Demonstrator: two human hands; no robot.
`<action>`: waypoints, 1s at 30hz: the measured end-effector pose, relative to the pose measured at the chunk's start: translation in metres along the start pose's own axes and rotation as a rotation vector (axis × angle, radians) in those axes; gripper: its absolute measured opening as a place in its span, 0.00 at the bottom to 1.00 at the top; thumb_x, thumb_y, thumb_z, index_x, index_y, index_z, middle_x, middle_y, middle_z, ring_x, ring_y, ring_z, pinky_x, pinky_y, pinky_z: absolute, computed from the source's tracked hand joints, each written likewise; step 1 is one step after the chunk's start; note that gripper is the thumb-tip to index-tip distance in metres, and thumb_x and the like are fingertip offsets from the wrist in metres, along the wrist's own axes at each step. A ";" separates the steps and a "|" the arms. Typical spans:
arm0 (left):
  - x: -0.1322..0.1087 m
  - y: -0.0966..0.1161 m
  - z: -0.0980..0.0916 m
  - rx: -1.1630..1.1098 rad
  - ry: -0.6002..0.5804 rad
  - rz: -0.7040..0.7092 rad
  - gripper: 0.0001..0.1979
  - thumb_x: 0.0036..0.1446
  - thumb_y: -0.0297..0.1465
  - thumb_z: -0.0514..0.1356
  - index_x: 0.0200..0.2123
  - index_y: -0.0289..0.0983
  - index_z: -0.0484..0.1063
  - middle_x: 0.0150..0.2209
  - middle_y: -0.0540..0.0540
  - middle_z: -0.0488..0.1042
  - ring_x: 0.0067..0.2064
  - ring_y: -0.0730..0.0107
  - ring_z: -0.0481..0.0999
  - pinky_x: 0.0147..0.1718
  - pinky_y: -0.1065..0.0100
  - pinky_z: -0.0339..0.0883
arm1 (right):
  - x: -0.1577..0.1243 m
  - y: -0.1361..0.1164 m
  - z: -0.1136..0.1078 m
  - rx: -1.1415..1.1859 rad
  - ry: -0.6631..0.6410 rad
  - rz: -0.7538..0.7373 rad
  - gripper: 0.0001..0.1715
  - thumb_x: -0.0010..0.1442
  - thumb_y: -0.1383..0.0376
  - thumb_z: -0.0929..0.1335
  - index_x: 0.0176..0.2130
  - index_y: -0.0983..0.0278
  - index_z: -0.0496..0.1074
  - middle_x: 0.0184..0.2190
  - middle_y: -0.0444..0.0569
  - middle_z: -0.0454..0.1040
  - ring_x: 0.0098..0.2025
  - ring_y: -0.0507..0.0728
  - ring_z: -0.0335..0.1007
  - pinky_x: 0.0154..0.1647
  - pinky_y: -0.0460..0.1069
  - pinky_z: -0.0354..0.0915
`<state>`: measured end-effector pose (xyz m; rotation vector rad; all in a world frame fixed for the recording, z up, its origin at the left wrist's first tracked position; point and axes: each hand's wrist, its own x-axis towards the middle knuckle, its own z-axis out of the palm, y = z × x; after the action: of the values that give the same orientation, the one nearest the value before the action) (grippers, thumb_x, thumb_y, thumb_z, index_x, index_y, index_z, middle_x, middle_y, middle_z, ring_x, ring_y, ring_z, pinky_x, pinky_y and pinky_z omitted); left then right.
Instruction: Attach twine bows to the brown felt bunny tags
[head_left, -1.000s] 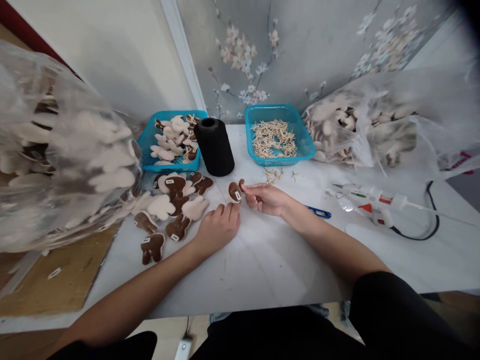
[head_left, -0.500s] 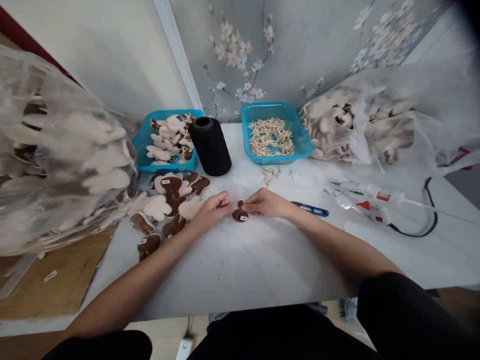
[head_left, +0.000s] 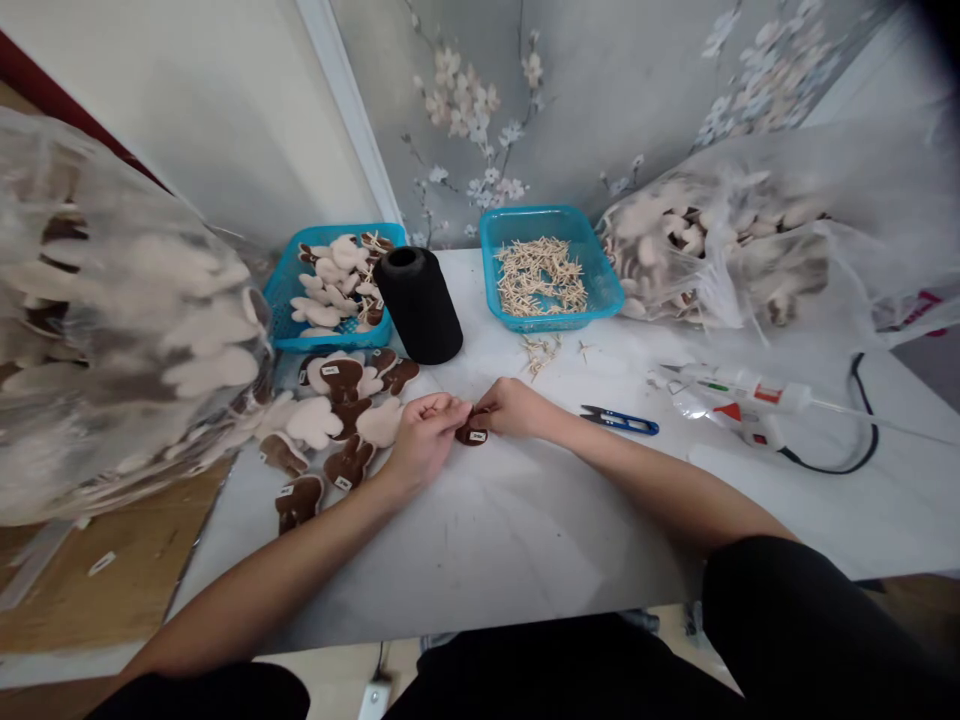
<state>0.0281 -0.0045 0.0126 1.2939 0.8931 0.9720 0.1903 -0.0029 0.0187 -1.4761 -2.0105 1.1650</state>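
One white-tagged brown fabric cutout [head_left: 472, 436]

A handicraft workshop: hot glue gun [head_left: 739, 402], black thread cone [head_left: 418, 306], heaped plush cutouts [head_left: 315, 422].

A hand could pass over the white tabletop [head_left: 525, 540] below the left hand [head_left: 424, 440] and right hand [head_left: 514, 408], across the lower center of the frame. In the way: a bulging plastic bag [head_left: 112, 320] at left, a black thread cone [head_left: 418, 305] at upper center, thread snips [head_left: 619, 421] and a hot glue gun [head_left: 739, 400] at right.
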 end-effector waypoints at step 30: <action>0.119 -0.002 0.006 0.374 0.108 -0.023 0.17 0.42 0.35 0.62 0.22 0.38 0.53 0.23 0.55 0.60 0.25 0.76 0.59 0.25 0.72 0.52 | -0.062 0.042 -0.031 0.745 0.195 0.129 0.21 0.50 0.50 0.70 0.22 0.65 0.67 0.15 0.39 0.62 0.17 0.47 0.55 0.20 0.45 0.51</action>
<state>0.0755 0.1050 0.0116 1.5500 1.2124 0.8893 0.2605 -0.0429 0.0129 -1.2609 -1.1580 1.5253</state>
